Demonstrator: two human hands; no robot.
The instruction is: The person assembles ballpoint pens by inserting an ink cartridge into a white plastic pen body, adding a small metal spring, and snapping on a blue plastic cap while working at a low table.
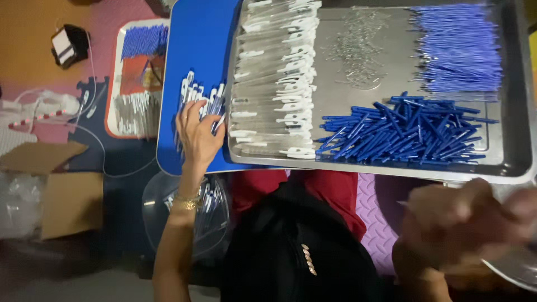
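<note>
My left hand (pixel 197 134) rests on the blue tray (pixel 196 50), its fingers closed around a bunch of assembled pens (pixel 202 102) with white clips. My right hand (pixel 464 221) is blurred below the steel tray (pixel 514 162); whether it holds anything cannot be made out. In the steel tray lie a row of clear pen barrels with white clips (pixel 277 78), a heap of small metal springs (pixel 358 47), a pile of dark blue pen parts (pixel 405 131) and a bundle of thin blue refills (pixel 458 47).
A clear plastic bowl (pixel 187 215) with a few pens sits under my left forearm. A second tray (pixel 137 78) with blue refills and barrels lies on the floor at left, beside a cardboard box (pixel 61 190) and a small black device (pixel 68 45).
</note>
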